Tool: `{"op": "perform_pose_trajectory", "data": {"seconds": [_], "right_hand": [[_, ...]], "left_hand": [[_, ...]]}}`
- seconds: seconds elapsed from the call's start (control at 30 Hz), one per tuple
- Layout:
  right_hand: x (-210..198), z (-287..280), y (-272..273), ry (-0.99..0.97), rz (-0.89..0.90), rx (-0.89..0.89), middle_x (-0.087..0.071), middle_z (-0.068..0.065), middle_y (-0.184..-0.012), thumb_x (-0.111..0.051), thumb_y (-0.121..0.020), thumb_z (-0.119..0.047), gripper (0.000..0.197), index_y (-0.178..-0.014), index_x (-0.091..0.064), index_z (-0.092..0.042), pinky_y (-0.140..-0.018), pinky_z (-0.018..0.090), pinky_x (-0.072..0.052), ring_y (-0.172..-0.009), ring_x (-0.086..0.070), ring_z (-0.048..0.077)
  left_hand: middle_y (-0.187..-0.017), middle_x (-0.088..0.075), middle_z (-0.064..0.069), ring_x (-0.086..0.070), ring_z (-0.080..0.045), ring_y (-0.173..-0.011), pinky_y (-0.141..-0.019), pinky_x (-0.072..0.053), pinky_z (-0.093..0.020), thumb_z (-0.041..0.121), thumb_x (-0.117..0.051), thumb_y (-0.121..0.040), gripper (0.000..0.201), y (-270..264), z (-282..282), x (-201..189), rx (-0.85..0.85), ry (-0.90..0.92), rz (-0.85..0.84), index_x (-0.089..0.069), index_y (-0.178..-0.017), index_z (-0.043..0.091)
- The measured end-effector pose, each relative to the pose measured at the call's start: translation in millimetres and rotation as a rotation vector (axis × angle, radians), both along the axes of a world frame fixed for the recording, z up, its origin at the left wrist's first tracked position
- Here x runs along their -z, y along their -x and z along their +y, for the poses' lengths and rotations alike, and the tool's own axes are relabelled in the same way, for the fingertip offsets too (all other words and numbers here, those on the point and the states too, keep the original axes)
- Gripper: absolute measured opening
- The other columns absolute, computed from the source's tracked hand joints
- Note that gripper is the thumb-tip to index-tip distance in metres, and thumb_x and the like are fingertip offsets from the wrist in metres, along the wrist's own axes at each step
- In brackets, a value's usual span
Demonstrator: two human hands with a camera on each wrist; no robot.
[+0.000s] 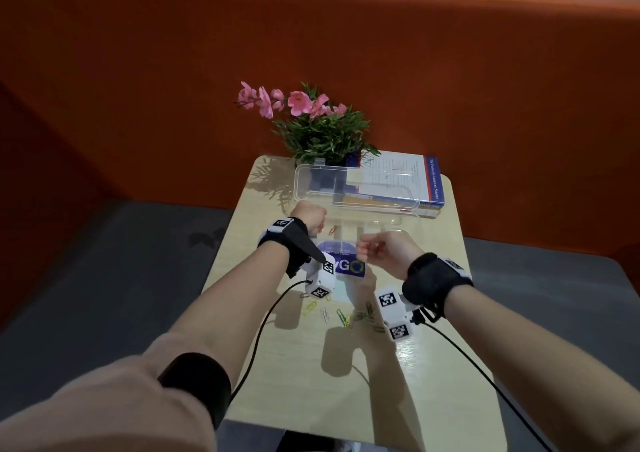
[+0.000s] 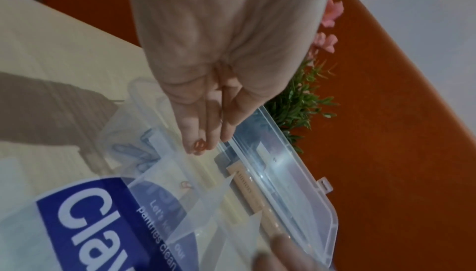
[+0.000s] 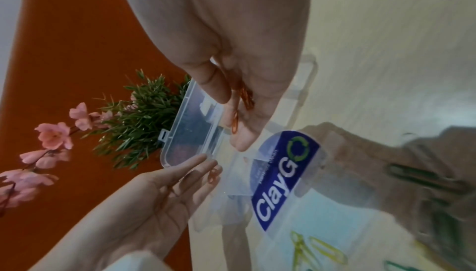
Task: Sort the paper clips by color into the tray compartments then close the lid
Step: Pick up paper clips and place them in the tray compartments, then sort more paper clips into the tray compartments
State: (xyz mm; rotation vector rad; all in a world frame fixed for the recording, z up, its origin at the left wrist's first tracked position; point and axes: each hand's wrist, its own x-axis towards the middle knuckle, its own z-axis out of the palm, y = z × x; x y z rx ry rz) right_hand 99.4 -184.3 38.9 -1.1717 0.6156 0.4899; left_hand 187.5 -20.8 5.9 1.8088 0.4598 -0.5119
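Observation:
A clear plastic tray [image 1: 372,228] lies in the middle of the small table, its lid [image 1: 353,185] standing open behind it. My left hand [image 1: 308,217] hovers over the tray's left end and pinches one orange paper clip [image 2: 199,145] at its fingertips. Another orange clip [image 1: 331,230] lies in the compartment below it. My right hand [image 1: 363,249] is over the tray's near edge, with several orange clips [image 3: 242,96] held between thumb and fingers. Loose yellow clips [image 1: 67,308], a white clip [image 1: 325,313] and a heap of green clips [image 1: 360,320] lie nearer to me.
A blue ClayGo sticker [image 1: 343,264] shows on the table through the tray. A potted plant with pink flowers [image 1: 318,129] and a stack of books [image 1: 408,181] stand at the table's far edge. An orange partition rises behind. Cables trail from both wrist cameras.

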Motion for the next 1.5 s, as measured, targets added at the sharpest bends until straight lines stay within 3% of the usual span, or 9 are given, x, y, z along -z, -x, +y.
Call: {"op": "perform_pose_trajectory", "data": {"seconds": [0.17, 0.3, 0.37, 0.47, 0.53, 0.7, 0.87, 1.03, 1.5], "right_hand": [[-8.6, 23.1, -33.0, -0.057, 0.014, -0.014, -0.048, 0.016, -0.076, -0.034, -0.092, 0.005, 0.017, -0.084, -0.048, -0.001, -0.076, 0.034, -0.05, -0.072, -0.051, 0.026], [-9.3, 41.3, -50.5, -0.037, 0.028, -0.036, -0.048, 0.02, -0.097, -0.033, -0.098, -0.014, 0.03, -0.118, -0.044, 0.006, -0.086, 0.044, -0.044, -0.097, -0.052, 0.032], [-9.3, 47.6, -56.2, -0.019, 0.03, -0.073, -0.044, 0.026, -0.128, -0.033, -0.099, -0.017, 0.044, -0.134, -0.033, 0.009, -0.096, 0.047, -0.038, -0.126, -0.042, 0.039], [-9.2, 52.8, -60.6, 0.074, -0.008, -0.106, -0.038, 0.025, -0.144, -0.036, -0.097, -0.014, 0.044, -0.136, -0.036, 0.007, -0.109, 0.045, -0.033, -0.134, -0.037, 0.04], [-9.1, 51.1, -57.0, 0.126, -0.073, -0.131, -0.046, 0.023, -0.138, -0.041, -0.096, -0.012, 0.039, -0.131, -0.045, 0.005, -0.109, 0.044, -0.038, -0.129, -0.045, 0.04], [-2.8, 31.7, -13.4, 0.258, -0.171, -0.37, -0.058, 0.009, -0.08, -0.051, -0.092, -0.008, 0.012, -0.093, -0.062, -0.004, -0.074, 0.033, -0.054, -0.073, -0.058, 0.022], [36.2, 23.0, 32.4, 0.771, -0.192, -0.692, -0.061, 0.007, -0.087, -0.05, -0.09, -0.009, 0.013, -0.08, -0.058, -0.012, -0.058, 0.025, -0.048, -0.07, -0.057, 0.019], [60.4, 47.6, 46.8, 0.992, -0.325, -0.751, -0.068, 0.01, -0.104, -0.056, -0.085, -0.018, 0.017, -0.101, -0.061, -0.011, -0.08, 0.031, -0.047, -0.094, -0.062, 0.027], [67.2, 41.3, 49.1, 1.114, -0.378, -0.856, -0.059, 0.014, -0.115, -0.053, -0.084, -0.009, 0.021, -0.103, -0.065, -0.007, -0.085, 0.031, -0.046, -0.102, -0.059, 0.031]], "left_hand": [[-0.088, -0.059, -0.01, -0.066, 0.0, -0.054, -0.051, -0.048, -0.01, -0.003, -0.028, -0.1, 0.038, 22.0, 18.0, -18.3, -0.043, 0.288, -0.041, -0.049, -0.131, -0.007], [-0.138, -0.051, -0.024, -0.052, -0.028, -0.125, -0.103, -0.042, -0.034, -0.005, -0.027, -0.098, 0.042, 34.0, 23.4, -24.0, -0.051, 0.242, -0.12, -0.049, -0.134, -0.002], [-0.135, -0.055, -0.022, -0.054, -0.029, -0.12, -0.102, -0.041, -0.035, -0.004, -0.03, -0.096, 0.041, 37.7, 25.7, -22.5, -0.103, 0.177, -0.167, -0.056, -0.127, 0.002], [-0.115, -0.066, -0.013, -0.061, -0.026, -0.11, -0.101, -0.046, -0.038, 0.001, -0.036, -0.095, 0.034, 55.1, 35.0, -16.3, -0.113, 0.032, -0.223, -0.065, -0.11, 0.01], [-0.108, -0.068, -0.01, -0.061, -0.022, -0.095, -0.096, -0.049, -0.038, 0.005, -0.041, -0.094, 0.029, 73.9, 42.2, -9.0, -0.072, -0.082, -0.241, -0.067, -0.104, 0.011], [-0.085, -0.066, 0.0, -0.065, -0.027, -0.088, -0.082, -0.053, -0.036, 0.006, -0.052, -0.085, 0.022, 116.4, 54.8, 17.1, 0.1, -0.335, -0.235, -0.069, -0.083, 0.019], [-0.104, -0.062, -0.006, -0.064, -0.021, -0.1, -0.082, -0.048, -0.026, 0.013, -0.061, -0.083, 0.015, 140.3, 50.3, 33.9, 0.363, -0.544, -0.252, -0.067, -0.096, 0.015], [-0.132, -0.051, 0.0, -0.046, -0.024, -0.12, -0.105, -0.041, -0.035, 0.005, -0.056, -0.086, 0.051, 139.7, 36.4, 42.0, 0.617, -0.674, -0.376, -0.053, -0.133, 0.024], [-0.121, -0.061, -0.004, -0.058, -0.025, -0.112, -0.095, -0.049, -0.034, 0.012, -0.063, -0.086, 0.026, 119.7, 17.0, 37.8, 0.666, -0.846, -0.369, -0.065, -0.111, 0.016]]}}
